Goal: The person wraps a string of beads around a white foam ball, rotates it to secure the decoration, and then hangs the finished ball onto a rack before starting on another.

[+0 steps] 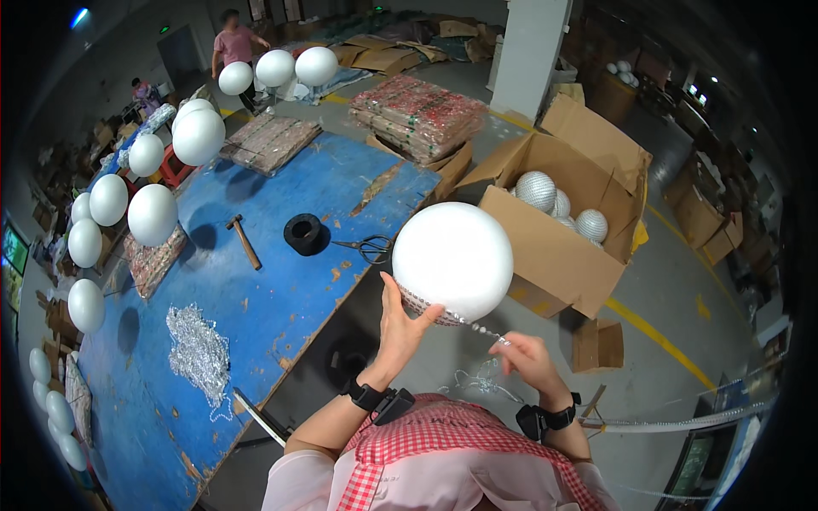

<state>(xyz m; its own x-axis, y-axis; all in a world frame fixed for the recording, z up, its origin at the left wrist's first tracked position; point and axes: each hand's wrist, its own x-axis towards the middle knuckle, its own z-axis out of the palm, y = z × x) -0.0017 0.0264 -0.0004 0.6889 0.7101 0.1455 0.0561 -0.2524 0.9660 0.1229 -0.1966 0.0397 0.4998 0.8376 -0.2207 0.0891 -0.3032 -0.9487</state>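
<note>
Above my lap, my left hand [400, 319] is cradling the white ball [452, 261] from below while my right fingers [514, 347] are pinching the bead strand [486, 330] just beside it.

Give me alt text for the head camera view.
The left hand holds up a white ball while the right hand pinches a sequin strand at its underside. A blue table holds scissors and a hammer.

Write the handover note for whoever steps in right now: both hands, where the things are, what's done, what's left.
Left hand: cups the white foam ball from below, held up.
Right hand: pinches the sequin strand running to the ball's underside.
Done: a small patch of strand covers the ball's bottom.
Left: the rest of the ball is bare.
Nearby: scissors and black spool on the blue table; finished mirror balls in the cardboard box.
</note>
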